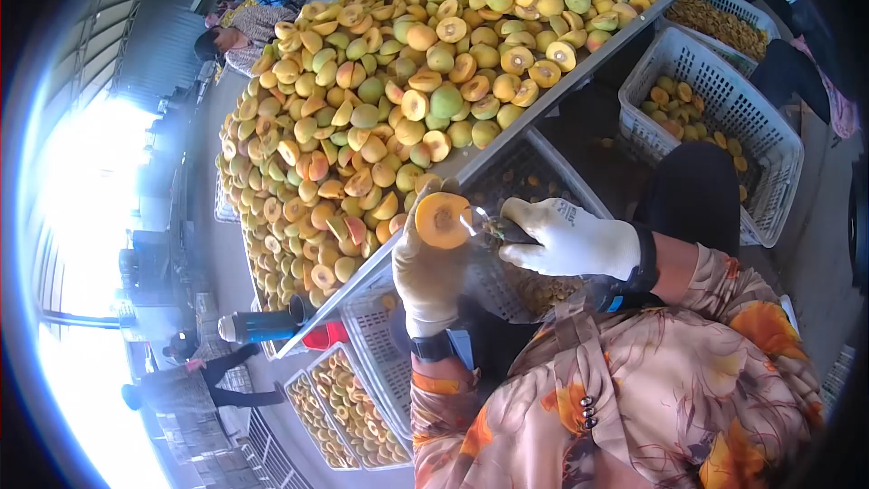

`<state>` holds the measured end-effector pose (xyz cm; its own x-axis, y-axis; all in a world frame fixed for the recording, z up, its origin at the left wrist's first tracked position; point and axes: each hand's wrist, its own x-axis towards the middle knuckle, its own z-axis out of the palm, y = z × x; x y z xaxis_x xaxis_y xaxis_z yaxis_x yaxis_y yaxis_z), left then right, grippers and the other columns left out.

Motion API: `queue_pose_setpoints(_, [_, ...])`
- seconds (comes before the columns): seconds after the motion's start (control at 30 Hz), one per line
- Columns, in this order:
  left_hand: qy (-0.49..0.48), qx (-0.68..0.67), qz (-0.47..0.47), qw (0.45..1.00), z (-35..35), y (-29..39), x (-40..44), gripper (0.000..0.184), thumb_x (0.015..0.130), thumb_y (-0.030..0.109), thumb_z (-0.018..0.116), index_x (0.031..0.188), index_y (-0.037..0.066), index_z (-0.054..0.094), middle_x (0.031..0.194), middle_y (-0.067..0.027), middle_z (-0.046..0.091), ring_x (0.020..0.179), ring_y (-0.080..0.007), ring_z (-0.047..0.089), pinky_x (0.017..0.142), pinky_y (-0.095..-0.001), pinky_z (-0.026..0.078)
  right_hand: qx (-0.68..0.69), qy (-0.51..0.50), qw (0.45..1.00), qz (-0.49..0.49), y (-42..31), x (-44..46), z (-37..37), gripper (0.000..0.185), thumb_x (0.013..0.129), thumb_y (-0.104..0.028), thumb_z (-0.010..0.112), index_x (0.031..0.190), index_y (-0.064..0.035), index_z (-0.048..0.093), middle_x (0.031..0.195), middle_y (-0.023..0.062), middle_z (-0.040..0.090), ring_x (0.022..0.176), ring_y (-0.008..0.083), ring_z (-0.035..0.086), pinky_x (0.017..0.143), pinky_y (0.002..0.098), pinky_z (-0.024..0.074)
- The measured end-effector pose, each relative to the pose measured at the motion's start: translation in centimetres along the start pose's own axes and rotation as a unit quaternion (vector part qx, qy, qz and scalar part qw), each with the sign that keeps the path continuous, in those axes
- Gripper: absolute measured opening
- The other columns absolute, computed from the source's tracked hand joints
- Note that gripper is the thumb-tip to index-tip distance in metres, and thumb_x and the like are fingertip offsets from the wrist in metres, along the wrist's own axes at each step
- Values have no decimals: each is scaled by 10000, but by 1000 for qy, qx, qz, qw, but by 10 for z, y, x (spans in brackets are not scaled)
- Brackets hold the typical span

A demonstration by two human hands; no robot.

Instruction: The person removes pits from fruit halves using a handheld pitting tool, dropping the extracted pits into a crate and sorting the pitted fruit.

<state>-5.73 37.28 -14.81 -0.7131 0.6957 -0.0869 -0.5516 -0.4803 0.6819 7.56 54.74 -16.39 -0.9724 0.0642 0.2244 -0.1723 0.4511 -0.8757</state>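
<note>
Gloved left hand [425, 273] curled behind fruit half [442, 221], cut face bared, I'd judge, for metal-tipped tool [496, 228]; right hand [572, 237] closed around its handle. Fruit-heaped bench [593, 65] just beyond, presumably for easy reach.

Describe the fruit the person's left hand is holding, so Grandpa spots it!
Find the big table heaped with fruit pieces. By its near edge, the person's gloved left hand holds one fruit half. Unlike those fruit pieces, it is held apart, showing a round orange face with a brown middle.
</note>
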Motion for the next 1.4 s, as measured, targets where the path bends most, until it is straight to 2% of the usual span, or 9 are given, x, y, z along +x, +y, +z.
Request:
queue_pose_setpoints(0.07, [2, 202, 69, 977, -1, -5, -17, 701, 925, 446, 694, 1419, -17, 513, 1351, -190, 590, 1136, -307, 618, 927, -454, 543, -49, 44, 998, -24, -7, -4, 20, 311, 907, -202, 707, 1039, -21, 491, 793, 230, 677, 770, 451, 681, 637, 507, 515])
queue_pose_setpoints(0.2, [60, 313, 158, 935, 10, -17, -44, 702, 996, 564, 579, 1374, -25, 531, 1218, -151, 622, 1083, -232, 598, 999, -380, 478, -119, 70, 988, -70, -27, -13, 38, 284, 909, -188, 695, 1021, -24, 492, 798, 219, 684, 745, 434, 689, 601, 513, 524])
queue_pose_setpoints(0.27, [88, 261, 137, 952, 20, -12, -56, 656, 1054, 540, 479, 1374, -31, 522, 1159, -163, 642, 1069, -225, 602, 1011, -378, 470, -140, 63, 986, -67, -31, -16, 44, 344, 886, -187, 728, 1047, -21, 473, 798, 219, 665, 751, 448, 678, 604, 514, 520])
queue_pose_setpoints(0.57, [146, 332, 255, 896, 21, -14, -70, 493, 1101, 406, 421, 1185, -43, 605, 936, -148, 704, 899, -210, 640, 878, -329, 503, -194, 72, 974, -93, -45, -19, 62, 355, 851, -156, 729, 1047, -33, 460, 775, 189, 645, 728, 419, 684, 598, 506, 531])
queue_pose_setpoints(0.87, [206, 359, 251, 875, 37, -13, -70, 479, 1092, 386, 436, 1160, -47, 628, 909, -153, 712, 831, -192, 653, 812, -309, 523, -130, 31, 987, -88, -45, -18, 60, 299, 869, -139, 694, 1056, -20, 495, 760, 202, 658, 692, 415, 674, 596, 486, 516])
queue_pose_setpoints(1.0, [189, 358, 258, 877, 36, -15, -64, 492, 1087, 405, 443, 1145, -43, 636, 892, -142, 709, 803, -183, 649, 779, -298, 522, -23, 15, 994, -106, -44, -17, 59, 257, 887, -136, 674, 1058, -13, 526, 743, 220, 661, 676, 429, 669, 592, 485, 497])
queue_pose_setpoints(1.1, [182, 366, 245, 879, 41, -14, -62, 499, 1084, 417, 449, 1138, -41, 643, 892, -141, 709, 799, -181, 647, 767, -293, 521, -24, -39, 998, -42, -44, -14, 49, 260, 887, -156, 686, 1047, -19, 535, 752, 225, 668, 666, 433, 665, 591, 483, 499])
queue_pose_setpoints(1.2, [154, 375, 217, 888, 35, -11, -59, 509, 1078, 428, 468, 1139, -45, 645, 894, -146, 709, 789, -183, 648, 747, -293, 523, -2, -70, 997, -39, -41, -11, 39, 299, 886, -185, 692, 1079, -15, 540, 782, 227, 680, 711, 436, 676, 630, 477, 513])
queue_pose_setpoints(1.4, [192, 231, 225, 927, 51, -27, -48, 521, 1070, 436, 492, 1152, -57, 639, 942, -171, 704, 778, -221, 661, 746, -325, 543, 53, -98, 994, 15, -44, -8, 30, 366, 877, -186, 673, 1171, -1, 559, 855, 242, 700, 833, 432, 697, 738, 474, 539])
